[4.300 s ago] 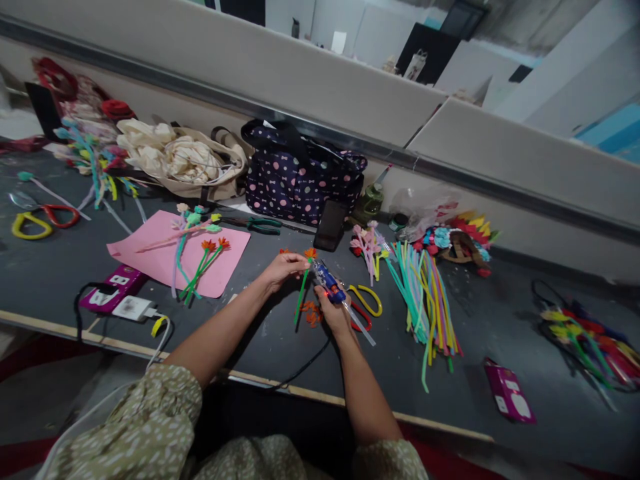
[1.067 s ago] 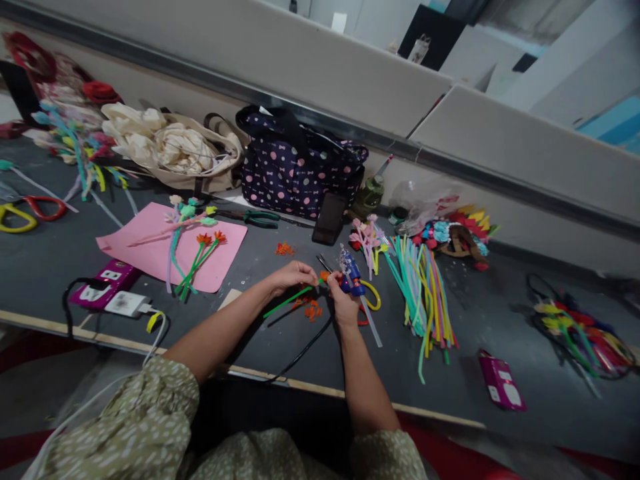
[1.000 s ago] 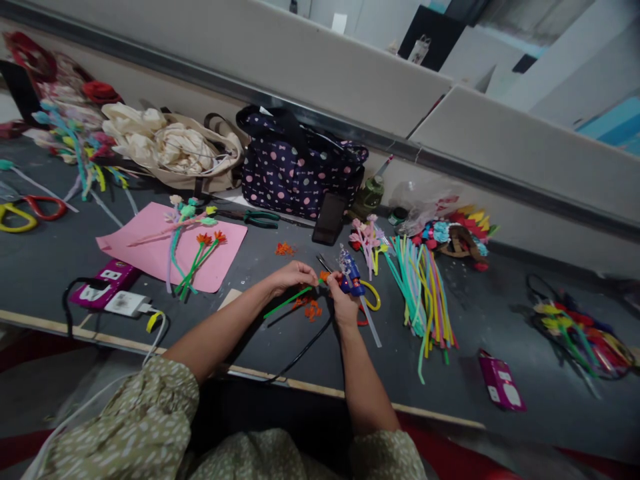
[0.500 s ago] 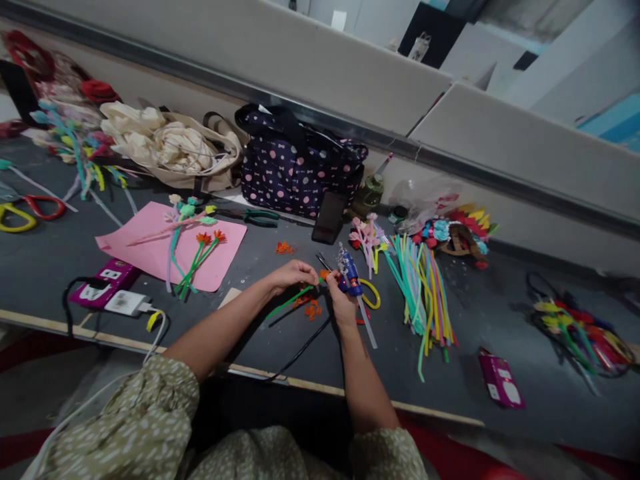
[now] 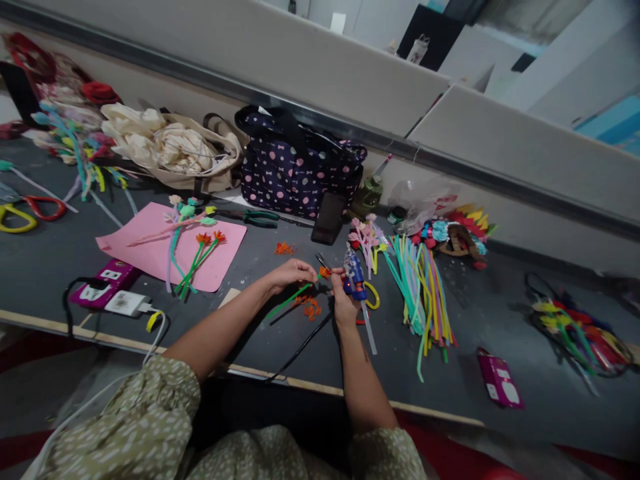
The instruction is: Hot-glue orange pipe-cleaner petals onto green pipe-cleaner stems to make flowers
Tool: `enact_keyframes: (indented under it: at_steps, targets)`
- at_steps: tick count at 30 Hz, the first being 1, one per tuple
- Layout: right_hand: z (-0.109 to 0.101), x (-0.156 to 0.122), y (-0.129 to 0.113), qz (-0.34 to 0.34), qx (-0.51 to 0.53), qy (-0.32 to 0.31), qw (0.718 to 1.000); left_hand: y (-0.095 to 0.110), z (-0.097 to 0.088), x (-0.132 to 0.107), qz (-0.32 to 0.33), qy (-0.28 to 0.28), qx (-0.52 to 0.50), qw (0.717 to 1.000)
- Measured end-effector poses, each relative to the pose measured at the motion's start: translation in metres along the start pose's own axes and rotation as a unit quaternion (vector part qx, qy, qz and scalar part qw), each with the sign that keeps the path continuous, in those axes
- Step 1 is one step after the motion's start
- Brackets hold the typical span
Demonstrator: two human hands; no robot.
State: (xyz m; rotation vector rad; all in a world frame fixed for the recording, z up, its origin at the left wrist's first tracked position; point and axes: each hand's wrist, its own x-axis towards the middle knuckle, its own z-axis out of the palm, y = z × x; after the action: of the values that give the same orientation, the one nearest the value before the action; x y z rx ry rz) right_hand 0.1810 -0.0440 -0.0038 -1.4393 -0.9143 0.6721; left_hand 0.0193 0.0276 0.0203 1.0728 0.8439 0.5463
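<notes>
My left hand [image 5: 295, 275] pinches a green pipe-cleaner stem [image 5: 290, 300] whose tip carries a small orange flower [image 5: 325, 273]. Closed around a blue glue gun [image 5: 354, 277] is my right hand [image 5: 343, 297], just right of the flower and apart from it. A clear glue stick [image 5: 369, 327] sticks out of the gun's back, pointing toward me. Scissors with a yellow and a red handle [image 5: 373, 295] lie partly hidden beneath the gun and hand. Loose orange petal pieces [image 5: 309, 308] are scattered below the hands, with another small orange pile [image 5: 284, 248] farther back.
Pink paper [image 5: 227, 243] at left bears finished pipe-cleaner flowers [image 5: 203, 250]. A bundle of coloured pipe cleaners [image 5: 425, 293] lies at right. Behind stand a phone [image 5: 329, 219], a polka-dot bag [image 5: 300, 163] and pliers [image 5: 260, 218]. A black cord [image 5: 305, 343] crosses the table's front edge.
My right hand has moved slightly right with the glue gun, away from the orange flower. The left hand with the stem stays nearly where it was.
</notes>
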Motion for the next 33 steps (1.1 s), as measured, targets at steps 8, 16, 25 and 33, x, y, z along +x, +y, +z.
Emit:
enact_keyframes:
  at_steps: [8, 16, 25, 33]
  targets:
    - [-0.002, 0.008, 0.007, 0.025, 0.049, 0.009, 0.998, 0.004, -0.016, 0.005, 0.067, 0.090, -0.048, 0.993]
    - [0.003, 0.002, 0.000, 0.018, 0.046, -0.004, 0.999, 0.012, -0.023, -0.009, 0.270, 0.209, 0.065, 0.938]
    - [0.004, 0.002, 0.009, 0.018, 0.053, -0.017, 0.998, 0.022, -0.028, -0.018, 0.351, 0.242, 0.105, 0.898]
    - [0.003, 0.002, 0.016, 0.001, 0.041, -0.027, 0.999, 0.016, -0.028, -0.014, 0.354, 0.230, 0.067, 0.904]
